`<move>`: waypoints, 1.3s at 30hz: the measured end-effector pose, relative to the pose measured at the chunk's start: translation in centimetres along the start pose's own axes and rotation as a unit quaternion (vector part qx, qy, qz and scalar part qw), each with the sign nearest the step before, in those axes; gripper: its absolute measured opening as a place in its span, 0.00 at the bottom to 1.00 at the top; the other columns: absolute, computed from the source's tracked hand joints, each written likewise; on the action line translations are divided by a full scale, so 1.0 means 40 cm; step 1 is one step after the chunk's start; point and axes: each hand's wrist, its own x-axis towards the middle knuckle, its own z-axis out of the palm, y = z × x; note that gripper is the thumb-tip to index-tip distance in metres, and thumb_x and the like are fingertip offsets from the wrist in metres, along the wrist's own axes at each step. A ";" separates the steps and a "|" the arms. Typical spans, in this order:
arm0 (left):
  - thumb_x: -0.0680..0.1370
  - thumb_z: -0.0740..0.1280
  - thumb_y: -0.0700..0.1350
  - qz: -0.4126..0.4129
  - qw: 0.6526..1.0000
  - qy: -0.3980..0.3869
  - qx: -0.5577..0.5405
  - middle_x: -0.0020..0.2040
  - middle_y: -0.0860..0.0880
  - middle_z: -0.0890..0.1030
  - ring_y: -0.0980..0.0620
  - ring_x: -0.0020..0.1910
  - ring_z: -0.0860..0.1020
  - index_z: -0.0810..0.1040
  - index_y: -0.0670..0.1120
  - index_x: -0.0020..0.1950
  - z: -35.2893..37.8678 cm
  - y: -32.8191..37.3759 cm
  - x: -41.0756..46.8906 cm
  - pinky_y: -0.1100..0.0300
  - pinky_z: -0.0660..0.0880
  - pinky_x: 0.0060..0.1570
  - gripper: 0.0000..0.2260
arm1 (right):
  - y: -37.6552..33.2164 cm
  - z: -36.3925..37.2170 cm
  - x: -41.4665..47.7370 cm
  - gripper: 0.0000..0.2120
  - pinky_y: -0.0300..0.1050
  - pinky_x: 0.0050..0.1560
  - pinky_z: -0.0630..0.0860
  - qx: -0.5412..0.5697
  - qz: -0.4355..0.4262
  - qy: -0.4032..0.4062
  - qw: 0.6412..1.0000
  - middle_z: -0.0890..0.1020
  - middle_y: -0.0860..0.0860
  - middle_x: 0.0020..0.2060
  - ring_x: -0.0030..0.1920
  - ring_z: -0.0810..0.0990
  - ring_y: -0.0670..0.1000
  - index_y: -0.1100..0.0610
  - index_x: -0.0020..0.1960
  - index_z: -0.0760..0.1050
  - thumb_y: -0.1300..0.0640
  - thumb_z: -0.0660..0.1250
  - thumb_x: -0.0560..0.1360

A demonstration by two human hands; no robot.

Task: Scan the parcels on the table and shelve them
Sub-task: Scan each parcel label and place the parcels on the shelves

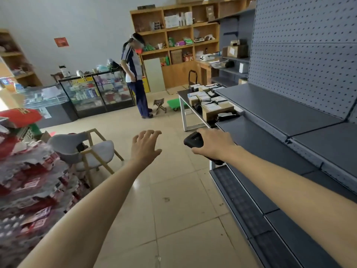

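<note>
Parcels [210, 105] reach table [183, 113] edge — floor [173, 190] open alongside.

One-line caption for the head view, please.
Right hand grips a scanner, left hand open, parcels on the table beside grey shelves.

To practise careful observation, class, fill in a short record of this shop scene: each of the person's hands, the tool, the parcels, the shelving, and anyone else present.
left hand: open, fingers spread, holds nothing
right hand: grips a black scanner
parcels: many, mostly cardboard boxes, crowded on the table ahead
shelving: grey metal with a pegboard back, along the right, next to the table
other person: stands by the glass counter, farther off
task stage: no parcel in hand yet
</note>
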 end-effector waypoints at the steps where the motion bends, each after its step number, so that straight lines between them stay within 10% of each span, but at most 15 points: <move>1: 0.75 0.72 0.52 -0.005 1.000 -0.005 0.007 0.71 0.51 0.70 0.47 0.72 0.65 0.66 0.54 0.74 0.014 -0.044 0.025 0.48 0.62 0.68 0.29 | -0.022 0.018 0.045 0.28 0.47 0.43 0.72 -0.004 -0.013 0.001 1.000 0.81 0.51 0.58 0.56 0.80 0.55 0.51 0.64 0.71 0.36 0.68 0.71; 39: 0.74 0.73 0.50 0.013 0.990 -0.133 -0.040 0.70 0.51 0.71 0.45 0.69 0.67 0.68 0.54 0.73 0.947 -0.395 1.656 0.50 0.61 0.67 0.28 | 0.440 0.690 1.703 0.31 0.50 0.50 0.80 0.310 0.176 -0.025 0.934 0.82 0.48 0.56 0.54 0.80 0.54 0.47 0.70 0.71 0.37 0.71 0.70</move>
